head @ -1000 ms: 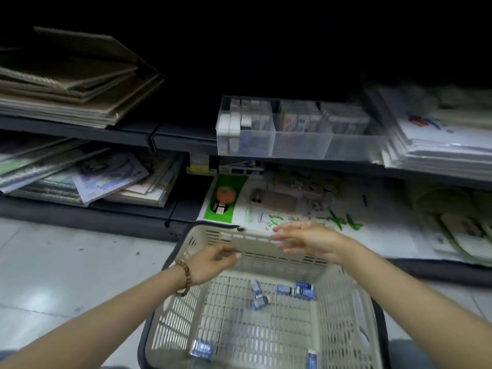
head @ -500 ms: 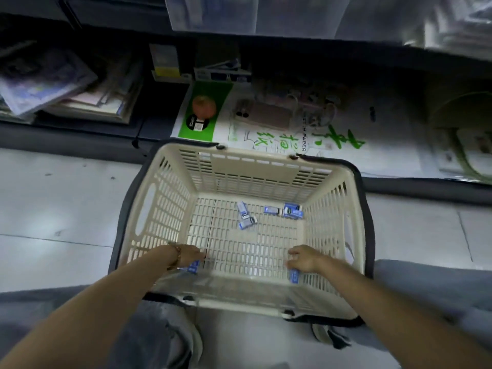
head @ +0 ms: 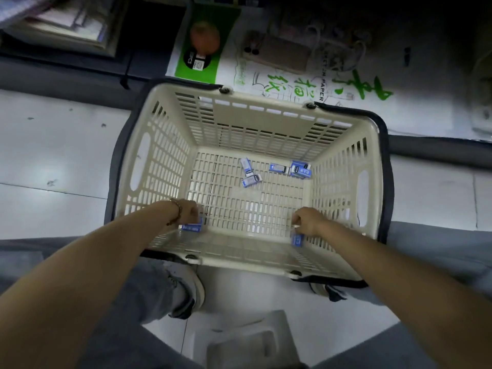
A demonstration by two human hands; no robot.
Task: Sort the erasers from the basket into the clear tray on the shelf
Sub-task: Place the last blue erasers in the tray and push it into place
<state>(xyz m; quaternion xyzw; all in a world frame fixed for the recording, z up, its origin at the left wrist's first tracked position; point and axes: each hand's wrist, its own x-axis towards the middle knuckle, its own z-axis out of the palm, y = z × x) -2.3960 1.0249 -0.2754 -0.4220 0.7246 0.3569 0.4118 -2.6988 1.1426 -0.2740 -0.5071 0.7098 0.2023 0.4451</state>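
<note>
A cream plastic basket (head: 165,161) stands on the floor between my feet. Several blue-sleeved erasers lie at the far side of its bottom: two near the middle (head: 246,166) (head: 251,180), others toward the right wall (head: 300,169). My left hand (head: 187,211), with a bead bracelet on the wrist, is in the near left corner, its fingers curled down onto a blue eraser (head: 191,228). In the near right corner my right hand (head: 306,221) pinches another blue eraser (head: 297,239). The clear tray is out of view.
Beyond the basket, the lowest shelf holds a pack of sketch paper (head: 292,83) with a green label (head: 202,59), and stacked booklets (head: 66,25) at the upper left. White floor tiles lie on both sides. My shoes (head: 186,294) sit just under the basket's near rim.
The view has tipped down, so the shelf tray has left the frame. Both hands dropped from the basket's far rim into its near corners and closed on erasers.
</note>
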